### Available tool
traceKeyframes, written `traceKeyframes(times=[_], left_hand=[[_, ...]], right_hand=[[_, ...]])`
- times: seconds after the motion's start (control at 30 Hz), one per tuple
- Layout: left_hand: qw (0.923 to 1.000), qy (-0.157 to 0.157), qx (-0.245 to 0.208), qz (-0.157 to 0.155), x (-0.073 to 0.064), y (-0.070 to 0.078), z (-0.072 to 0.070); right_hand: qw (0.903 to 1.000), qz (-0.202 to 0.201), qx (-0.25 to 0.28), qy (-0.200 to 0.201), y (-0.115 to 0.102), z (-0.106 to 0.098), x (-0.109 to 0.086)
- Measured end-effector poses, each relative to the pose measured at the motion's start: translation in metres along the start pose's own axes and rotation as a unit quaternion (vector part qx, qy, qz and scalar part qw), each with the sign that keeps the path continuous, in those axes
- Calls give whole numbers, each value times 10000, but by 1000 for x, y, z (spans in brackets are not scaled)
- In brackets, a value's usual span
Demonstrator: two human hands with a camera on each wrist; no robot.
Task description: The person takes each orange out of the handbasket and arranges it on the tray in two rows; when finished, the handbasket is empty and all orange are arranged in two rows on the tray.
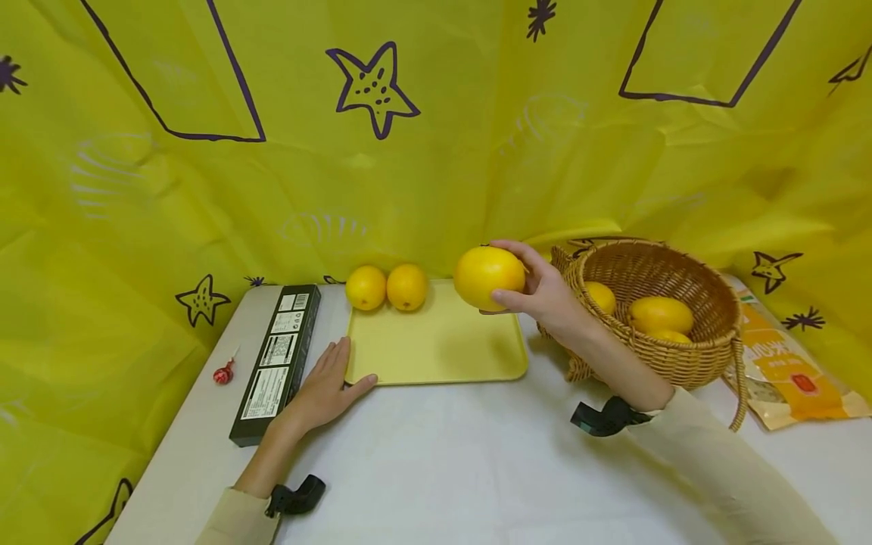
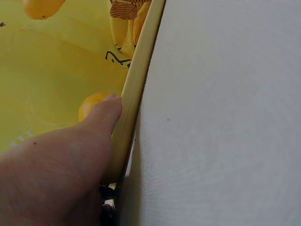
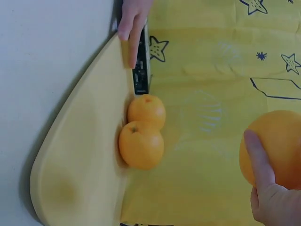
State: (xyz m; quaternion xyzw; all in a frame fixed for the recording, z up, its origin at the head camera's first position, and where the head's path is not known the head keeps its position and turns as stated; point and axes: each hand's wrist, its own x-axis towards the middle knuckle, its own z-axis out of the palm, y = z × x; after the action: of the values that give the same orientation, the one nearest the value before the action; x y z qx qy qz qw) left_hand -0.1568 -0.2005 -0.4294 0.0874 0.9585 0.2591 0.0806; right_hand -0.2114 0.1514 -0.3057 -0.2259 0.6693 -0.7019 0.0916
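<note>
My right hand (image 1: pixel 550 300) holds an orange (image 1: pixel 485 278) above the right part of a pale yellow tray (image 1: pixel 436 356), fingers and thumb around its right side. In the right wrist view that orange (image 3: pixel 277 146) is well apart from the tray. Two more oranges, a left one (image 1: pixel 365 288) and a right one (image 1: pixel 407 287), sit side by side at the tray's back left. At the tray's front left corner rests my left hand (image 1: pixel 322 392), its fingers straight along the left side. The left wrist view shows its thumb (image 2: pixel 106 115) against the tray's front rim (image 2: pixel 136 89).
A wicker basket (image 1: pixel 708 359) with several yellow fruits (image 1: pixel 661 314) stands right of the tray. Behind it lies an orange-and-white packet (image 1: pixel 793 371). Left of the tray are a long black box (image 1: pixel 282 356) and a red wrapped lollipop (image 1: pixel 223 374). A yellow patterned cloth (image 1: pixel 436 174) hangs behind.
</note>
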Motion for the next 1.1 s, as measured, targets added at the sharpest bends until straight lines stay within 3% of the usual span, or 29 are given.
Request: traceKeyframes(times=[0.23, 0.67, 0.93, 1.1], left_hand=[[10000, 49, 6, 21, -1, 0, -1], [10000, 56, -4, 24, -2, 0, -1], [10000, 21, -26, 9, 1, 2, -3], [10000, 47, -32, 36, 0, 0, -2]], right_hand=[[9989, 45, -391, 260, 3, 9, 4], [9960, 191, -805, 333, 7, 23, 8], [9927, -25, -976, 713, 12, 30, 14], [9904, -44, -1194, 690, 13, 36, 15]])
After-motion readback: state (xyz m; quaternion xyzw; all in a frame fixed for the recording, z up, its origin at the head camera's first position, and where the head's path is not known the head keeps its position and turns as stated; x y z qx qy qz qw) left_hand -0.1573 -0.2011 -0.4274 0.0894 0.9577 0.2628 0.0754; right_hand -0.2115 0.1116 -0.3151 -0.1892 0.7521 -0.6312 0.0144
